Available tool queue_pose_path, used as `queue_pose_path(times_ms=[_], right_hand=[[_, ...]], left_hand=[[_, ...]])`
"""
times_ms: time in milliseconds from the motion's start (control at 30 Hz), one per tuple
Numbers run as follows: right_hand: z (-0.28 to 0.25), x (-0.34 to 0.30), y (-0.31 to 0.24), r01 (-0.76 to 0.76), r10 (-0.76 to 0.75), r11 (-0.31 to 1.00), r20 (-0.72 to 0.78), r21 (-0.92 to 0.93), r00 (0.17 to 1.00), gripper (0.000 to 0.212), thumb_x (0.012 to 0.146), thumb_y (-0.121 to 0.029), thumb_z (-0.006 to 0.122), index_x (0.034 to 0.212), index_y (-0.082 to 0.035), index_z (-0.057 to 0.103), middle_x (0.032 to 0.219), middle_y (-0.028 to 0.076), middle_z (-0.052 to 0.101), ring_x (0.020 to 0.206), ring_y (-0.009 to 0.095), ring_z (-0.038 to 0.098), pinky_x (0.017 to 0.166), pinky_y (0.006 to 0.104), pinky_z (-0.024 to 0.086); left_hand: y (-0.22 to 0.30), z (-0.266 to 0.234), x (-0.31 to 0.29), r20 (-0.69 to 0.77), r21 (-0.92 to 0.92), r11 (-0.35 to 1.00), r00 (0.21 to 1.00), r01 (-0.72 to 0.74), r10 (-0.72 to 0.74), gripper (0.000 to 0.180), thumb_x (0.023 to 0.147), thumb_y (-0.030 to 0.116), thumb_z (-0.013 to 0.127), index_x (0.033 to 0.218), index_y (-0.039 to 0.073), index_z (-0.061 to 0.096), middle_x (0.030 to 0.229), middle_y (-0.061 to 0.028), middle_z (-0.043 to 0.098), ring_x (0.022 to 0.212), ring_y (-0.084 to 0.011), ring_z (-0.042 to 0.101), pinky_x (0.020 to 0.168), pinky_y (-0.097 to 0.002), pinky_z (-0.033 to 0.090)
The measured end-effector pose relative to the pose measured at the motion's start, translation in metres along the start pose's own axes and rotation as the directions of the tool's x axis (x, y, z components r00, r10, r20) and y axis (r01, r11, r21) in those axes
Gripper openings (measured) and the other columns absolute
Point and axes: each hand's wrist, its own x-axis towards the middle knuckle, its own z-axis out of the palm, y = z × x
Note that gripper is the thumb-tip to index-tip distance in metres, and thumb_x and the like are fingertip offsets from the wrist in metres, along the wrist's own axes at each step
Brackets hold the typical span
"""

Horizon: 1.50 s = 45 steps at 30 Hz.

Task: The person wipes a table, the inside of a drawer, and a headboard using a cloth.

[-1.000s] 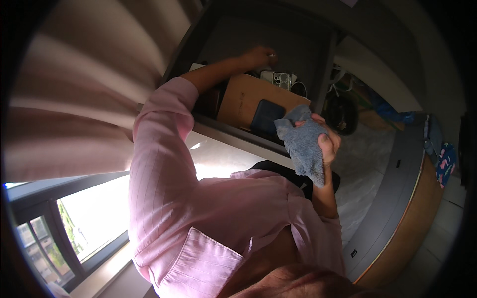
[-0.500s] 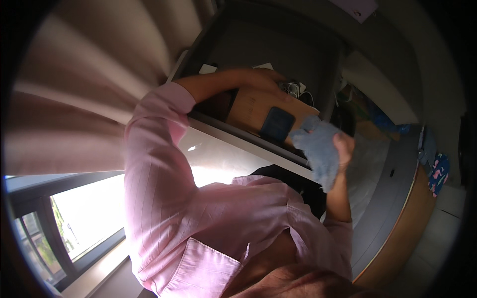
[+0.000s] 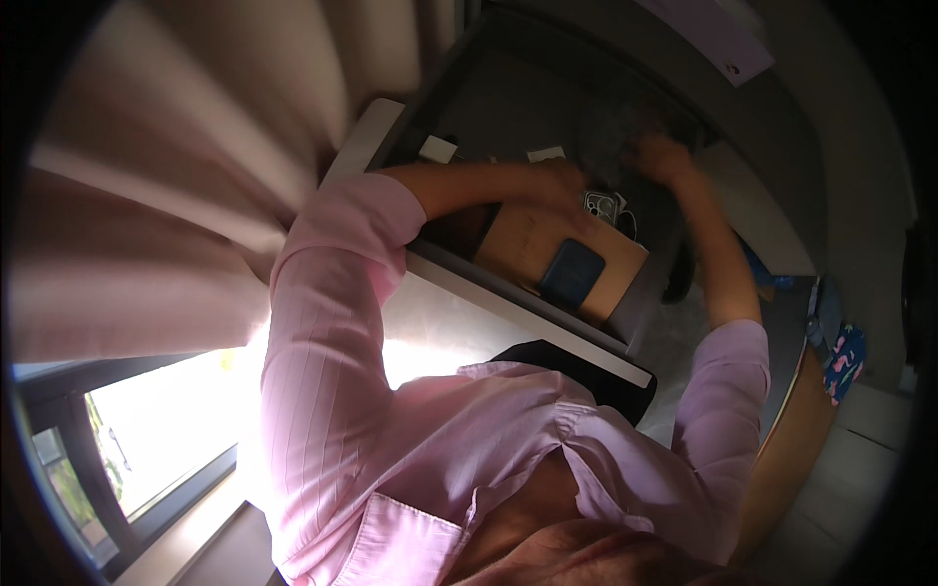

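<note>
Right hand (image 3: 660, 159) has brought the blurred cloth (image 3: 613, 139), pinched, into the drawer (image 3: 498, 93), far right; left hand (image 3: 561, 186) by brown sheet (image 3: 518, 239), grip indeterminable.

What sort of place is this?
Probably a room in a home, perhaps a bedroom, though that isn't certain. Signs: a long pleated curtain beside a bright window, and an open drawer holding small personal items, including a dark blue case.

Free room in the drawer (image 3: 508, 93), back left
Envelope (image 3: 528, 237), blue case (image 3: 573, 272) and left hand (image 3: 562, 188) obstruct middle and front.
</note>
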Motion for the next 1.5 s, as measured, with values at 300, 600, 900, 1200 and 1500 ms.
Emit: queue_pose_path(times_ms=[300, 600, 900, 1200, 1500], right_hand=[[0.003, 0.032, -0.030, 0.122, -0.123, 0.992, 0.153, 0.017, 0.981, 0.056, 0.079, -0.039, 0.051, 0.124, -0.008, 0.039, 0.128, 0.013, 0.040, 0.114, 0.029, 0.042, 0.091, 0.0389, 0.037], [0.009, 0.090, -0.092, 0.359, -0.315, 0.914, -0.226, 0.191, 0.922, 0.039, 0.079, -0.029, 0.051, 0.111, -0.006, 0.052, 0.117, 0.014, 0.049, 0.106, 0.029, 0.048, 0.086, 0.0385, 0.041], [0.011, 0.101, -0.101, 0.388, -0.270, 0.839, -0.326, 0.381, 0.906, 0.036, 0.076, -0.030, 0.053, 0.104, -0.008, 0.056, 0.108, 0.013, 0.054, 0.098, 0.028, 0.053, 0.080, 0.0376, 0.044], [0.007, 0.092, -0.082, 0.377, -0.171, 0.729, -0.381, 0.572, 0.908, 0.033, 0.074, -0.030, 0.055, 0.098, -0.009, 0.060, 0.100, 0.012, 0.059, 0.090, 0.028, 0.058, 0.074, 0.0367, 0.047], [0.033, 0.054, 0.009, -0.009, 0.022, 0.998, -0.247, 0.056, 0.969, 0.042, 0.073, -0.035, 0.053, 0.106, -0.008, 0.055, 0.102, 0.012, 0.059, 0.093, 0.027, 0.058, 0.079, 0.0369, 0.046]], left_hand=[[-0.011, -0.015, 0.014, 0.008, -0.005, 1.000, 1.000, -0.004, 0.004, 0.051, 0.062, 0.024, 0.066, 0.103, -0.003, 0.056, 0.099, -0.0188, 0.059, 0.093, -0.0269, 0.056, 0.077, -0.0344, 0.045], [0.018, -0.085, -0.043, -0.255, -0.197, 0.953, 0.951, -0.230, 0.176, 0.023, 0.062, 0.001, 0.060, 0.085, 0.002, 0.062, 0.080, -0.0062, 0.062, 0.077, -0.0155, 0.058, 0.072, -0.0258, 0.045], [0.023, -0.091, -0.050, -0.366, -0.294, 0.905, 0.911, -0.309, 0.192, 0.014, 0.066, -0.004, 0.062, 0.078, 0.004, 0.062, 0.078, -0.0008, 0.060, 0.076, -0.0100, 0.056, 0.072, -0.0227, 0.044], [0.022, -0.084, -0.050, -0.415, -0.315, 0.865, 0.877, -0.390, 0.244, 0.017, 0.068, -0.007, 0.060, 0.081, 0.003, 0.064, 0.079, -0.0015, 0.060, 0.077, -0.0096, 0.056, 0.072, -0.0220, 0.045], [0.018, -0.089, -0.051, -0.425, -0.159, 0.933, 0.875, -0.323, 0.230, 0.013, 0.070, -0.002, 0.060, 0.081, 0.003, 0.064, 0.077, -0.0027, 0.062, 0.076, -0.0105, 0.057, 0.070, -0.0227, 0.046]])
